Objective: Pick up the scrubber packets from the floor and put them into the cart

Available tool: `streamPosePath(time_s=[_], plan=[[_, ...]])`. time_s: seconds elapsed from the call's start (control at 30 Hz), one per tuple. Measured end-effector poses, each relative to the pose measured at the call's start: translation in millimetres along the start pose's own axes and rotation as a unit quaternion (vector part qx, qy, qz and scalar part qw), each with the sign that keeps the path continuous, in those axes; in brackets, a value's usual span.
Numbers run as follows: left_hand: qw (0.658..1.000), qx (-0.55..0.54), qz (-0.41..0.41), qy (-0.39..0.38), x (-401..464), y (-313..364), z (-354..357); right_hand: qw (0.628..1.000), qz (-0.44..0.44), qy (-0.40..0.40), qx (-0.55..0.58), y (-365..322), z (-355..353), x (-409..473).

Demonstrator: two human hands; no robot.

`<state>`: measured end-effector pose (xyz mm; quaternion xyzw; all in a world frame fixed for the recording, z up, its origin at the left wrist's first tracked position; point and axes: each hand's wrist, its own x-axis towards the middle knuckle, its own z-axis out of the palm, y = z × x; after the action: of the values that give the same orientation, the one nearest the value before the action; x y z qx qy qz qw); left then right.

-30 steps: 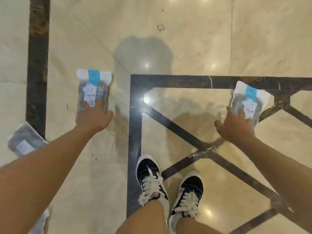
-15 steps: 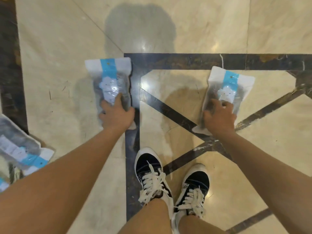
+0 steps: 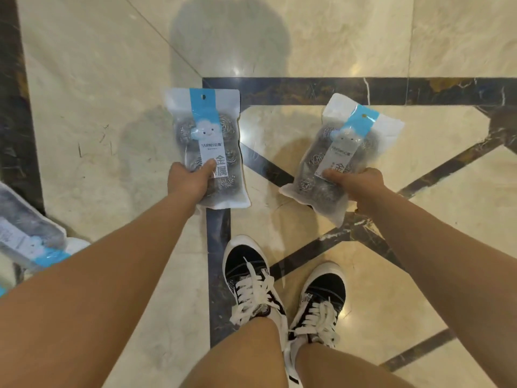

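Packets are being held one per hand: left hand [image 3: 187, 179] pinching left packet [image 3: 208, 148], right hand [image 3: 356, 184] gripping right packet [image 3: 334, 161], long axes pointing away; cart not showing, another packet [image 3: 26, 236] lying far left.

Floor [image 3: 98, 79]: polished marble, gleaming glossy, dark veined inlay strips.
Scrubber packets [image 3: 208, 141]: clear glossy plastic, showing coiled steel wool.
Shoes [image 3: 251, 278]: black canvas, white cloth laces.
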<state>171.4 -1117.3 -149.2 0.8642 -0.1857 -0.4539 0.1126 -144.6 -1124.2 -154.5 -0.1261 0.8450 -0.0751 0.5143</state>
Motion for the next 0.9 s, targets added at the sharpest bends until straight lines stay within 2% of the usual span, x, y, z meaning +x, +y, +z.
streamPosePath(time_s=[0.2, 0.47, 0.57, 0.73, 0.9], plan=[[0.999, -0.035, 0.032, 0.005, -48, 20, -14, 0.997, -0.058, -0.026, -0.04, -10, -6, -44], [0.992, -0.111, 0.056, 0.0, -154, 73, -87, 0.982, -0.172, -0.071, 0.01, -50, -66, -166], [0.99, -0.127, 0.053, -0.026, -206, 97, -128, 0.971, -0.22, -0.098, 0.013, -82, -100, -231], [0.984, -0.151, 0.062, -0.066, -312, 142, -210, 0.957, -0.255, -0.11, 0.086, -133, -165, -361], [0.976, -0.191, 0.076, -0.07, -424, 173, -296, 0.942, -0.305, -0.13, 0.057, -173, -230, -499]])
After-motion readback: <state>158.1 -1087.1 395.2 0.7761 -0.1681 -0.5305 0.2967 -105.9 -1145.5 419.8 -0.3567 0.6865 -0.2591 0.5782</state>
